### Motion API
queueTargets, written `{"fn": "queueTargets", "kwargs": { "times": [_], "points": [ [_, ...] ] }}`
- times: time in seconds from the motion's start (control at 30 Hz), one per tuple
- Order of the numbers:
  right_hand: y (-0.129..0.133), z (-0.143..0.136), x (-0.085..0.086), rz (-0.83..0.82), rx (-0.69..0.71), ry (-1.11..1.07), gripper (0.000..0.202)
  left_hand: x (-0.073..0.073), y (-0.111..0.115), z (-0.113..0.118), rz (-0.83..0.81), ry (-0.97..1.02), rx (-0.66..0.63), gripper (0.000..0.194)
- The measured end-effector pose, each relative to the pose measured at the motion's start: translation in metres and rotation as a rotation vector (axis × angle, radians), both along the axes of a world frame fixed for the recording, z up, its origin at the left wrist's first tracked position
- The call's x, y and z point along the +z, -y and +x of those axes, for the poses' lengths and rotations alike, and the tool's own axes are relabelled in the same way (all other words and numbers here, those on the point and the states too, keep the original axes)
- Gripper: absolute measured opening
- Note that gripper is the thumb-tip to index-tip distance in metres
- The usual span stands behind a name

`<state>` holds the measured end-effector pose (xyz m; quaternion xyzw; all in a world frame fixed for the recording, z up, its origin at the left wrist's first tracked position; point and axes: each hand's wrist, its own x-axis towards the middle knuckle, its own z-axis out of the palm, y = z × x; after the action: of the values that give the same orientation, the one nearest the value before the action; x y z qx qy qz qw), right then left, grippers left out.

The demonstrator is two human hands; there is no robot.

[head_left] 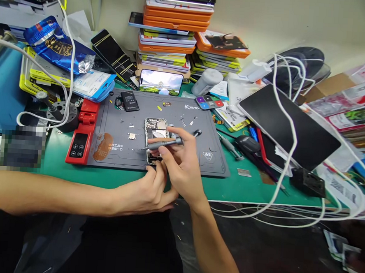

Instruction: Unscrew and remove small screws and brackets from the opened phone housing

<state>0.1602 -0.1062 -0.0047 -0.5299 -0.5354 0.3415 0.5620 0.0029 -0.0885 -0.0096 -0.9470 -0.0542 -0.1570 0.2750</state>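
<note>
An opened phone (159, 124) lies on the grey work mat (184, 105), its inner parts and a battery-sized bay exposed. At its lower end, the bent fingers of my left hand (149, 194) are closed against the frame; the thumb is partly behind my right hand. My right hand (183, 165) is closed round a grey screwdriver (169, 142), held nearly level across the phone, its thin tip pointing left. A second dark-headed tool (197, 133) shows just beyond the right fingers. Left of the phone is a small metal part (132, 136).
A black battery (129, 101), tiny parts and a lit phone screen (161, 82) lie toward the back. A red device (77, 147) borders the mat's left. Right are another screwdriver (230, 147), a black tablet-like panel (290, 124) and white cables (289, 139). Stacked orange boxes (174, 18) stand behind.
</note>
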Motion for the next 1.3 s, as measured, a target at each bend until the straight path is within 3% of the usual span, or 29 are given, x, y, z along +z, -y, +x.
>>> {"fn": "queueTargets", "kwargs": {
  "times": [0.17,0.3,0.43,0.53,0.7,1.1,1.3],
  "points": [
    [-0.005,-0.004,-0.003,-0.077,0.049,-0.06,0.025,0.002,-0.003,0.0,-0.003,0.037,-0.017,0.05],
    [-0.003,-0.006,-0.003,-0.062,0.019,-0.128,0.025,0.003,-0.005,-0.001,0.056,0.036,-0.049,0.049],
    [0.005,0.004,-0.008,0.061,-0.204,-0.224,0.04,0.004,-0.014,0.0,0.072,0.049,-0.079,0.048],
    [0.011,0.015,-0.014,0.133,-0.403,-0.348,0.041,0.003,-0.023,0.001,0.023,0.109,-0.149,0.04],
    [0.019,0.025,-0.019,0.054,-0.467,-0.499,0.048,0.0,-0.027,0.003,-0.074,0.196,-0.189,0.038],
    [0.023,0.028,-0.019,0.063,-0.453,-0.572,0.046,0.008,-0.052,0.011,-0.498,0.256,-0.087,0.032],
    [0.024,0.029,-0.019,0.089,-0.413,-0.571,0.043,0.003,-0.048,0.012,-1.04,0.229,-0.051,0.029]
  ]
}}
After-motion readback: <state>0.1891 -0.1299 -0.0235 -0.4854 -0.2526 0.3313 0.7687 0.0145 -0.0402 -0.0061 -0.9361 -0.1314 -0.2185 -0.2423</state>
